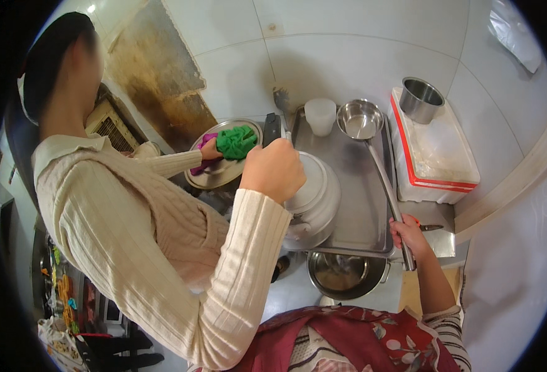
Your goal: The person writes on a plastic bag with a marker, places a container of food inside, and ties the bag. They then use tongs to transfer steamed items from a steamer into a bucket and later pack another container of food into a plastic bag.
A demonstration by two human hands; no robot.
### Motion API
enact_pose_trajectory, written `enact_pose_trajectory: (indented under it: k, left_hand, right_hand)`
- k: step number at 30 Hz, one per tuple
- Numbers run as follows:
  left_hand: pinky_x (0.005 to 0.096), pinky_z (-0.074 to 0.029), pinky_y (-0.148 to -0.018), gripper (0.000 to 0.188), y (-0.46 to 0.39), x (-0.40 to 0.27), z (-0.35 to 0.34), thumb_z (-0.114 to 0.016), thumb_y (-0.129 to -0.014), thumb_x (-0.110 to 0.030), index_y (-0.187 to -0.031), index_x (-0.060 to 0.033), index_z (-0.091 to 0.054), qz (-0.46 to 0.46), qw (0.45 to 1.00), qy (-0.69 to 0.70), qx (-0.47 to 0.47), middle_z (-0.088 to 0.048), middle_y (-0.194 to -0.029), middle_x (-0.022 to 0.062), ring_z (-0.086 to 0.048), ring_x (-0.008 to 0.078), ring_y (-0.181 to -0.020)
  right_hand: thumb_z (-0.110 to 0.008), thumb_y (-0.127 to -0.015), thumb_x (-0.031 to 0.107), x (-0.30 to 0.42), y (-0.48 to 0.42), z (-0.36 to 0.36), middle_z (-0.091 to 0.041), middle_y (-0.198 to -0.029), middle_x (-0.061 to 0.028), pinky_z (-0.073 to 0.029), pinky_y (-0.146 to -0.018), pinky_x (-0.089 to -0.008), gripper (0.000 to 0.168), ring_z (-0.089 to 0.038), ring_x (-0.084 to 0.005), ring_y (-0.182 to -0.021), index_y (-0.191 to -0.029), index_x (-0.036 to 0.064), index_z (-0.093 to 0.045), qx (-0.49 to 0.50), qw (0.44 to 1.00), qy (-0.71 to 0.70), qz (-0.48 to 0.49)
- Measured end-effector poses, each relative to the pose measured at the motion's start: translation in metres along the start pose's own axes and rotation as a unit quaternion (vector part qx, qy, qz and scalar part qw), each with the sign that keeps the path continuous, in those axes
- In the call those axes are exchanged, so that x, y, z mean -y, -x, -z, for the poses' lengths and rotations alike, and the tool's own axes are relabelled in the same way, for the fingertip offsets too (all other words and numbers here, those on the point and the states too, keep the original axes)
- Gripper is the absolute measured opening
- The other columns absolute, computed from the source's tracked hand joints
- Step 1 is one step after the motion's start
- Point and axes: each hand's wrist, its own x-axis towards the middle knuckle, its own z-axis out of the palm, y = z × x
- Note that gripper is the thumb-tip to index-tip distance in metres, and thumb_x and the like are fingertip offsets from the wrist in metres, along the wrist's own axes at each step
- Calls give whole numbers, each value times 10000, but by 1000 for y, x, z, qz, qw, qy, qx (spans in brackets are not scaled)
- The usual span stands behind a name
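My right hand grips the long handle of a stainless steel ladle, whose bowl rests or hovers over the far right part of a metal tray; which of the two I cannot tell. My left hand is out of view. Left of the ladle's bowl stands a white translucent plastic cup. A large metal kettle is at the tray's left side, and a co-worker's fist closes on its dark handle. The co-worker's other hand holds a green cloth and a purple cloth over a round metal lid.
A large metal pot stands below the tray's near edge. At right, a steel cup sits on a white foam box. Scissors lie just beyond my right hand. The co-worker's arm reaches across the left side.
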Motion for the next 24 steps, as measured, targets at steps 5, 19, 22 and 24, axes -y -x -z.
enact_pose_trajectory:
  k: [5,19,22,24]
  left_hand:
    - [256,-461,-572,99,-36,-6,-11,-576,-673,-50,-645,-116,-645,-99,979,-131,124,-579,-644,8,-553,169,-717]
    - [313,-456,-593,62,-87,-36,-83,-581,-622,-74,-573,-58,-549,-144,962,-211,95,-559,-585,92,-575,228,-649]
    - [316,-455,-597,60,-80,-22,-67,-585,-629,-87,-597,-51,-549,-110,969,-195,107,-560,-598,97,-573,231,-651]
    - [318,-455,-599,65,-75,-14,-62,-588,-634,-95,-612,-47,-549,-83,972,-182,119,-560,-607,101,-572,232,-653]
  right_hand:
    - [-480,-765,78,14,20,-1,-419,-540,-20,-325,-329,-248,76,-381,-102,-364,-815,48,-431,-39,998,37,28]
    - [-486,-747,52,49,60,-3,-420,-549,-2,-324,-344,-222,146,-389,-70,-375,-887,23,-456,-124,983,97,97]
    - [-492,-744,51,55,64,-15,-427,-558,-2,-324,-348,-219,186,-392,-69,-380,-924,14,-460,-87,989,65,101]
    - [-499,-741,53,58,66,-22,-429,-562,-2,-328,-350,-219,214,-395,-70,-382,-948,11,-458,-60,992,41,102]
